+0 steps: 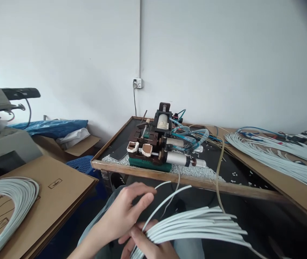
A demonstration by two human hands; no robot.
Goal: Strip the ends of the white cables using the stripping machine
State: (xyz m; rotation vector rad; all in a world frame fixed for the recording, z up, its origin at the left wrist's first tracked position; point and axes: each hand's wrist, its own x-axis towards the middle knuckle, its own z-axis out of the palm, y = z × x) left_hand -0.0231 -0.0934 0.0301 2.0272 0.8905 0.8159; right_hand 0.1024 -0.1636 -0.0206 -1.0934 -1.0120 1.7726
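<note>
My right hand (152,241) is closed around a bundle of white cables (196,225) low in front of me, over my lap. The cut ends of the bundle fan out to the right. Two cables stand apart from the rest and curve up above it. Just above and to the left is my left hand (131,207), its thumb and fingers apart. One of the loose cables passes behind its fingertips; I cannot tell whether they touch it.
A pneumatic machine (156,140) with silver cylinders and blue hoses stands on the wood-edged table (142,175), among white scraps. More white cables (272,154) lie at right. Left, a coiled cable bundle (26,194) rests on cardboard (58,172); a blue basket (81,163) is behind.
</note>
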